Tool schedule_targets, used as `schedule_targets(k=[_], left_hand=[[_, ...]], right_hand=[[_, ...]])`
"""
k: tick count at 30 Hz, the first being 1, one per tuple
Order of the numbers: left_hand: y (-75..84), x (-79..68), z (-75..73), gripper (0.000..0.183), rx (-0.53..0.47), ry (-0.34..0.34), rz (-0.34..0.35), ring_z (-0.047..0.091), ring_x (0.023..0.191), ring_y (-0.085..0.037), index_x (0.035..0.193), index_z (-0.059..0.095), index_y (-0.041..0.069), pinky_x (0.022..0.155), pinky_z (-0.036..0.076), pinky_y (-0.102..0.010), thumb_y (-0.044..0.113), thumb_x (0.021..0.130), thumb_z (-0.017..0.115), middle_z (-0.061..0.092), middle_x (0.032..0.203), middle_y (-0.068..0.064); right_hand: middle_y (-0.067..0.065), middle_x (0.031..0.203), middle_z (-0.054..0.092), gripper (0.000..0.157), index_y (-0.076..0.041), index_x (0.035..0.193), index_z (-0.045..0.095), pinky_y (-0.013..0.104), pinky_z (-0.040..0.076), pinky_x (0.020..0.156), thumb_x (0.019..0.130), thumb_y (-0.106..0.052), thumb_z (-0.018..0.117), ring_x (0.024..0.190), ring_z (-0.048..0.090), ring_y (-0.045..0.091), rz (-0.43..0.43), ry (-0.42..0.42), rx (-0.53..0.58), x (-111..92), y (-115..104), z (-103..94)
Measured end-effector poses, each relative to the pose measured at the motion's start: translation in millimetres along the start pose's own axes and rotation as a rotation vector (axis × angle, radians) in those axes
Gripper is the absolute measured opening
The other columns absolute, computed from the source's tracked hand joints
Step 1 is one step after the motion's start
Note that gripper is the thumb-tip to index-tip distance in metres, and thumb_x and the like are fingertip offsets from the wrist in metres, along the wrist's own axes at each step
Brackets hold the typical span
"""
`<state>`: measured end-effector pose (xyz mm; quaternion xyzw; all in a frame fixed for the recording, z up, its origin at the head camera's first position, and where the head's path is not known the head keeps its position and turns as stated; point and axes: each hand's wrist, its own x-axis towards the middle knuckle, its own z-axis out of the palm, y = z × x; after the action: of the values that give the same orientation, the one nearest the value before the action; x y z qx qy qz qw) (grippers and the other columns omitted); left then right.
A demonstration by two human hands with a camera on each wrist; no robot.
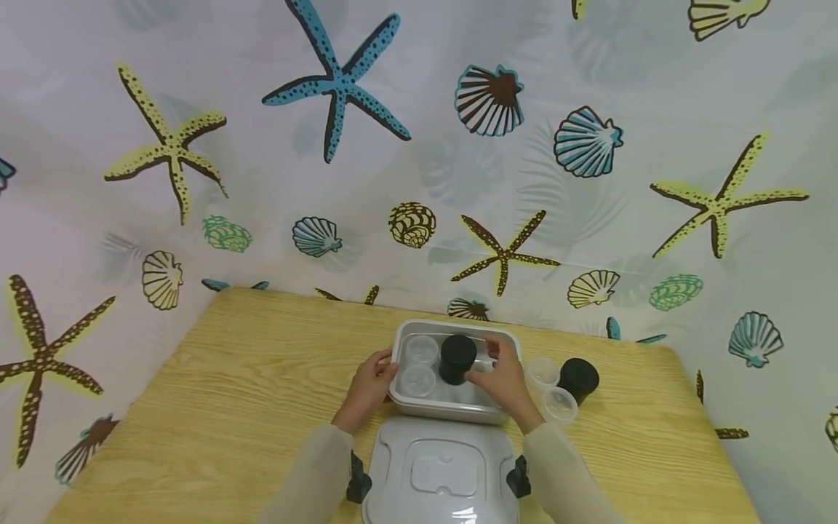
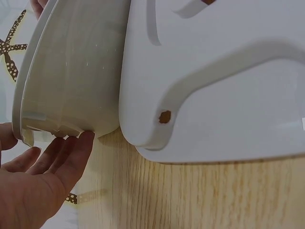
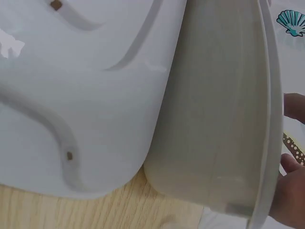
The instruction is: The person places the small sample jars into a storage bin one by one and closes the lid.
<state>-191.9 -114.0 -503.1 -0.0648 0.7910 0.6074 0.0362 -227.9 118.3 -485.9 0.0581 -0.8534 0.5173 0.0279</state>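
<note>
A white rectangular box [image 1: 439, 409] stands on the table, holding two clear round cups, one behind [image 1: 422, 350] the other [image 1: 417, 380], and a black round container [image 1: 457, 358]. My left hand [image 1: 369, 386] grips the box's left end; in the left wrist view its fingers [image 2: 71, 160] lie against the outer wall, the thumb at the rim. Over the box's right part, my right hand [image 1: 504, 378] has its thumb beside the black container and its fingers spread apart from it. In the right wrist view the rim hides much of this hand [image 3: 290, 191].
A white lid [image 1: 448, 473] with dark side clips [image 1: 358, 480] lies in front of the box. Right of the box are another black container [image 1: 579, 378] and two clear cups, one behind [image 1: 542, 372] the other [image 1: 559, 405]. A patterned cloth [image 1: 419, 167] hangs behind the wooden table [image 1: 262, 378].
</note>
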Motion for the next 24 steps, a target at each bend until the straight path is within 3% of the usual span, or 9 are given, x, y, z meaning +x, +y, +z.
schedule_targets(k=[24], left_hand=[[-1.0, 4.9, 2.1, 0.042, -0.018, -0.007, 0.002, 0.064, 0.098, -0.033, 0.140, 0.041, 0.000, 0.069, 0.057, -0.034, 0.013, 0.101, 0.047, 0.058, 0.123, -0.029]], right_hand=[[0.025, 0.132, 0.049, 0.063, 0.005, 0.131, 0.043, 0.048, 0.039, 0.107, 0.077, -0.004, 0.074, 0.123, 0.048, 0.039, 0.118, 0.031, 0.040, -17.4, 5.0, -41.5]])
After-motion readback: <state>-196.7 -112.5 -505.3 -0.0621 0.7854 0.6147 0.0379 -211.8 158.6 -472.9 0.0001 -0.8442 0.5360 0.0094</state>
